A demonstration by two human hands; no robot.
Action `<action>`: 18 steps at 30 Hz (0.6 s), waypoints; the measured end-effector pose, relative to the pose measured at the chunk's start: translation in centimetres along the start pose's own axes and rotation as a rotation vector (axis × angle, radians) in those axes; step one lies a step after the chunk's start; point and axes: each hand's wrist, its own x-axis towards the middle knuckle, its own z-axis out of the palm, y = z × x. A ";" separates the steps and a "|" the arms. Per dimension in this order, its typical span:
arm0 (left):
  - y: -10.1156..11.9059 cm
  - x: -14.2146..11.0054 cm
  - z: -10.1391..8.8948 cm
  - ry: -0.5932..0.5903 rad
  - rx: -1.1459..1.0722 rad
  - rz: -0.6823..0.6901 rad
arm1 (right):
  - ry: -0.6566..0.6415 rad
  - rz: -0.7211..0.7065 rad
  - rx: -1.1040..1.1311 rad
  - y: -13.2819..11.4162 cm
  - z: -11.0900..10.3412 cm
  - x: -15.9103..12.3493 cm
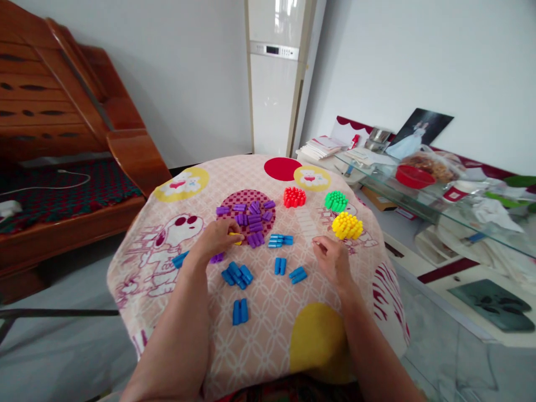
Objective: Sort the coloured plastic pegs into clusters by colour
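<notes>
Fingers of our left hand (216,237) draw narrow over the cloth-covered tabletop (263,343), pinching a small yellow piece (237,240) at their tips, just beside the purple pieces (254,219). Our right hand (334,258) is low over the right side, fingers bent in toward the thumb; we cannot tell whether they grip anything.

Purple pieces: we note most of them loosely gathered on and around a checked circle printed on the cloth, with one more beside our left wrist. Blue pieces (237,274): nearer us, in small separate groups. We count one group between our hands, two pairs toward the right hand, a pile to the right of our left forearm (176,324), a pair closest to us, and more blue left of that forearm, partly covered by it.

Beyond our right hand, three tight bundles: red cluster (295,197) farthest left, green cluster (336,201) to its right, yellow cluster (347,225) just beside the green and nearest us.

Surroundings: wooden seat (138,156) at left, tall white unit (274,95) against the wall, glass-topped stand (379,180) at right bearing a red bowl (414,177).
</notes>
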 end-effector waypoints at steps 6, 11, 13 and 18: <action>4.0 -0.2 2.0 -0.101 -0.361 0.259 | -0.077 -0.201 0.186 -3.7 1.8 -0.7; 6.8 -0.9 4.0 -0.231 -0.610 0.342 | -0.156 -0.197 0.224 -4.4 3.0 -1.0; 7.3 -1.1 4.5 -0.292 -0.710 0.342 | -0.169 -0.147 0.269 -4.3 2.9 -1.0; 7.7 -1.4 5.4 -0.422 -0.780 0.327 | -0.187 -0.100 0.223 -4.3 1.3 -0.9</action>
